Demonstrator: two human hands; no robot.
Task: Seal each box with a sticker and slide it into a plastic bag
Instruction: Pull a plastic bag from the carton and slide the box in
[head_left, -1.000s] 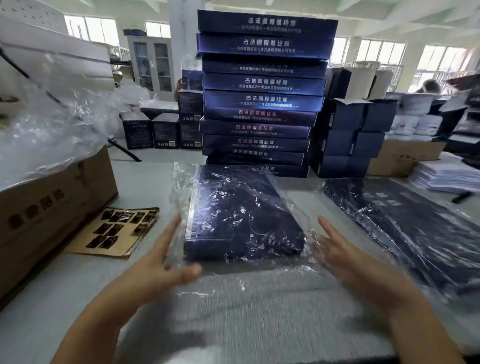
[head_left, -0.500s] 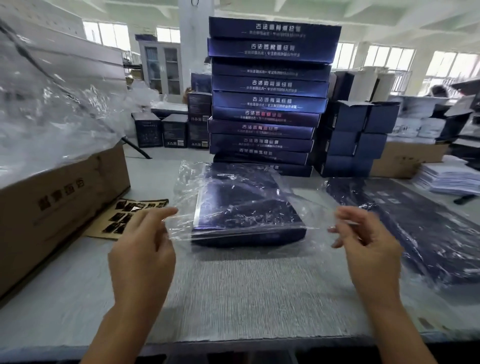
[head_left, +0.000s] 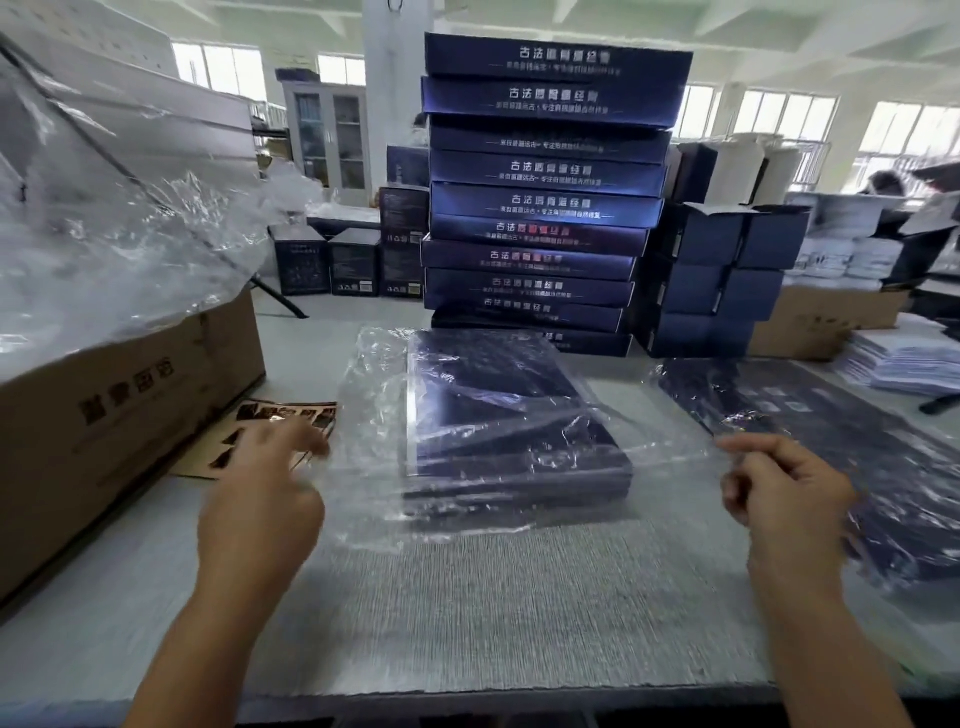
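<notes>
Looking down at the desk (head_left: 467, 597), I see the dark blue box (head_left: 509, 415) lying flat inside the clear plastic bag (head_left: 374, 415), just nearer than the tall stack of boxes (head_left: 540, 208). My right hand (head_left: 784, 493) pinches the bag's right edge. My left hand (head_left: 260, 499), blurred, hovers loose-fingered over the sticker sheet (head_left: 280, 413), grasping nothing. At left, a cardboard carton (head_left: 130, 405) holds crumpled clear plastic (head_left: 119, 234).

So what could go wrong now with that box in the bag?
1. The right hand pinches just one edge of the bag; lifted like that, the box might slide out.
2. The tall stack right behind looks uneven; a shove could bump it.
3. The left hand is over the stickers, blurred; a rushed grab might crease them.
</notes>
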